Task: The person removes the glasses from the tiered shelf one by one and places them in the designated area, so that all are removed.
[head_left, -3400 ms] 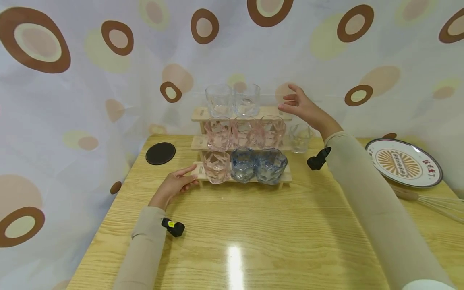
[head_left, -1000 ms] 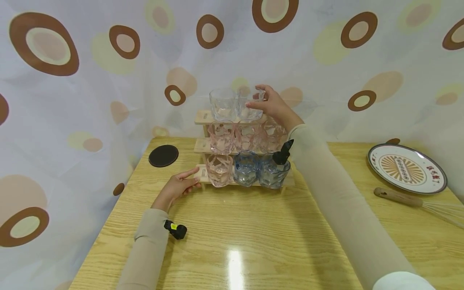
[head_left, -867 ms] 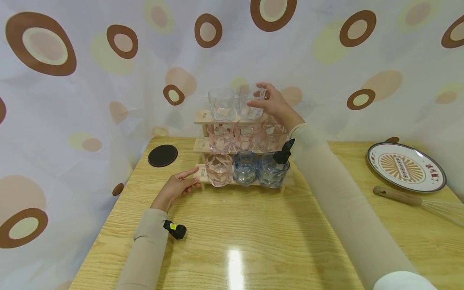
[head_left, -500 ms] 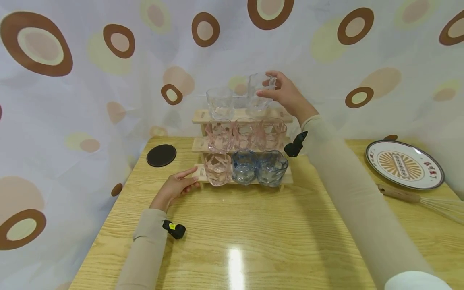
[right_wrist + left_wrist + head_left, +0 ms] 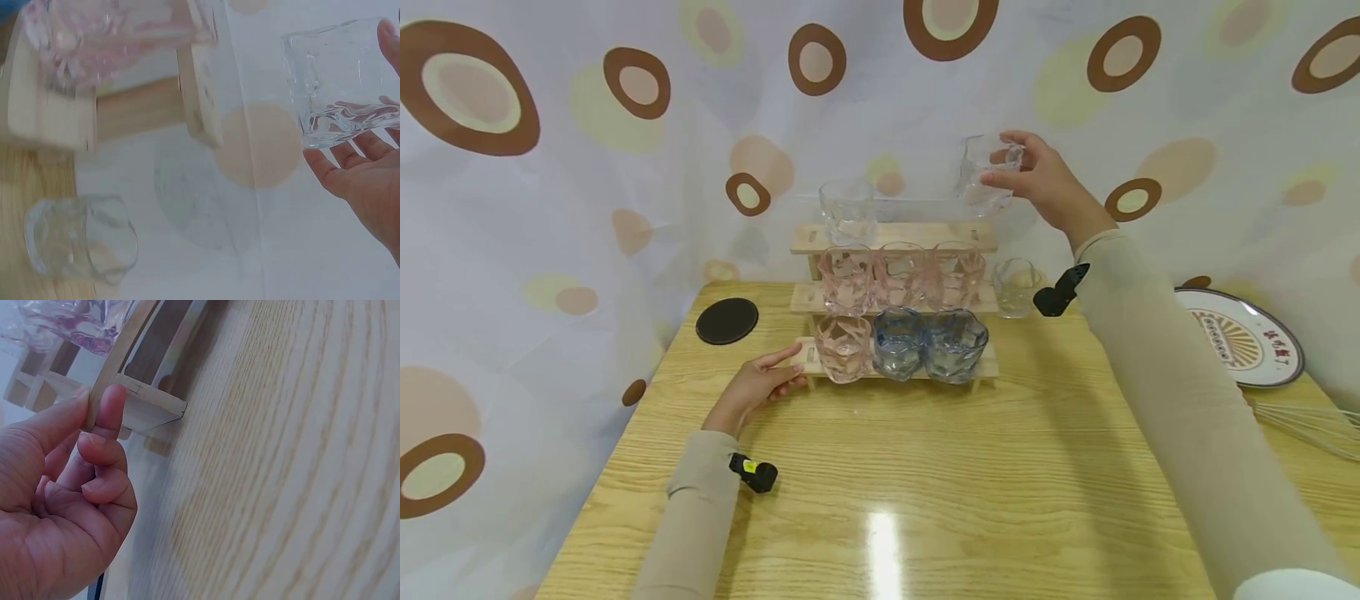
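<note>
My right hand holds a clear drinking glass in the air, above and near the right end of the top shelf. In the right wrist view the fingers and thumb grip that glass from the side. A three-tier wooden rack stands on the table. My left hand pinches the left end of its lowest shelf between thumb and index finger. One clear glass sits on the top tier. Pink glasses line the middle tier. One pink glass and two blue glasses occupy the bottom.
Another clear glass stands on the table right of the rack. A black round coaster lies to the left. At the right are a patterned plate, partly behind my sleeve, and a whisk. A patterned cloth hangs behind.
My right hand came in to the right-hand clear glass on the top shelf, gripped it, and lifted it up and to the right. The left hand stayed at the rack.
</note>
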Demonstrator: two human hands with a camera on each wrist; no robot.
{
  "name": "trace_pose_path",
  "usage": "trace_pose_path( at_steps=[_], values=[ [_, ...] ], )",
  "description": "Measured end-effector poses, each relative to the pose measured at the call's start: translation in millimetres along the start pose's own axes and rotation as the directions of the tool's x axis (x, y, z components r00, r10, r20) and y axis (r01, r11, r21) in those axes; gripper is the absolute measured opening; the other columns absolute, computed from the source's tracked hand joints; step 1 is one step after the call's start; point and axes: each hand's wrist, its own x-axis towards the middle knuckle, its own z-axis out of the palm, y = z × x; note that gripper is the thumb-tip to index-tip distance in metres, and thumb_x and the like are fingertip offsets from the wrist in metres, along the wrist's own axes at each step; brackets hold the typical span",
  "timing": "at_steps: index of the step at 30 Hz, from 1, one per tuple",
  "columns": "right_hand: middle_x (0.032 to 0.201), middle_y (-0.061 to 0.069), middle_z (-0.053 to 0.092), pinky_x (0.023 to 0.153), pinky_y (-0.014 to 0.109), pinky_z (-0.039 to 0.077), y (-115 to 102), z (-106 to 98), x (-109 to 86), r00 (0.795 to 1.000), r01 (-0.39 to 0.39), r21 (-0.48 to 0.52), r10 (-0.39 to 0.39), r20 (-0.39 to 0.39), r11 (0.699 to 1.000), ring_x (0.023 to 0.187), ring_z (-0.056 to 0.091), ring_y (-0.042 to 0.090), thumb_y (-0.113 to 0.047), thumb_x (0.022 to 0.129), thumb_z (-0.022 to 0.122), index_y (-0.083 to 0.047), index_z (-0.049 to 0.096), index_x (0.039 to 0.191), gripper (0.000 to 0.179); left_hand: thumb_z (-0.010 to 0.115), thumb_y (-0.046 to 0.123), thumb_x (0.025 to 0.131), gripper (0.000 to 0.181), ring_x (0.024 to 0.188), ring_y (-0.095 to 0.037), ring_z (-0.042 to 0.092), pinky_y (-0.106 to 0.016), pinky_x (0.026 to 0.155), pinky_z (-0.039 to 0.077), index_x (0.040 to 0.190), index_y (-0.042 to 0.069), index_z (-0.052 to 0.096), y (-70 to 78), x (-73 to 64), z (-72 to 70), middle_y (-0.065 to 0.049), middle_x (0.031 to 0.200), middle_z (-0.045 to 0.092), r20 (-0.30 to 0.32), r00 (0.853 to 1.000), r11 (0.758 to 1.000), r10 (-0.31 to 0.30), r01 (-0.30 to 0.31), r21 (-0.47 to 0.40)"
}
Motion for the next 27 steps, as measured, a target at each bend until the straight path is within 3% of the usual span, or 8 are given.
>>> trace_pose_path(
  at_steps=[11, 18, 27],
  values=[
    [0.148, 0.009, 0.033, 0.112, 0.048, 0.015, 26, -37, -21.9, 0.998, -0.043, 0.044, 0.046, -0.053, 0.998, 0.123, 0.04, 0.02, -0.024, 0.089, 0.067, -0.024, 0.019, 0.152, 0.078, 0.062, 0.022, 0.093, 0.051, 0.056, -0.008, 0.042, -0.021, 0.056, 0.033, 0.141, 0.025, 0.047, -1.1, 1.1, -4.3, 0.001, 0.084, 0.072, 0.001, 1.0, 1.0, 0.001, -0.001, 0.003],
    [0.149, 0.01, 0.032, 0.105, 0.041, 0.025, 51, -52, -36.4, 0.995, -0.075, 0.01, 0.075, -0.064, 0.997, 0.118, 0.041, 0.013, -0.026, 0.09, 0.066, -0.023, 0.017, 0.152, 0.079, 0.062, 0.023, 0.093, 0.051, 0.056, -0.008, 0.041, -0.022, 0.056, 0.034, 0.142, 0.025, 0.046, -2.5, -1.8, -7.2, 0.002, 0.084, 0.072, 0.001, 1.0, 1.0, -0.003, 0.003, 0.004],
    [0.152, 0.01, 0.024, 0.107, 0.047, 0.021, 86, -68, -53.0, 0.992, -0.114, -0.011, 0.113, -0.052, 0.993, 0.135, 0.026, 0.022, -0.028, 0.092, 0.062, -0.023, 0.006, 0.154, 0.083, 0.061, 0.023, 0.094, 0.051, 0.055, -0.007, 0.041, -0.022, 0.056, 0.033, 0.142, 0.026, 0.046, -3.8, -3.7, -9.3, 0.003, 0.085, 0.072, 0.006, 1.0, 1.0, -0.005, 0.006, -0.003]
  ],
)
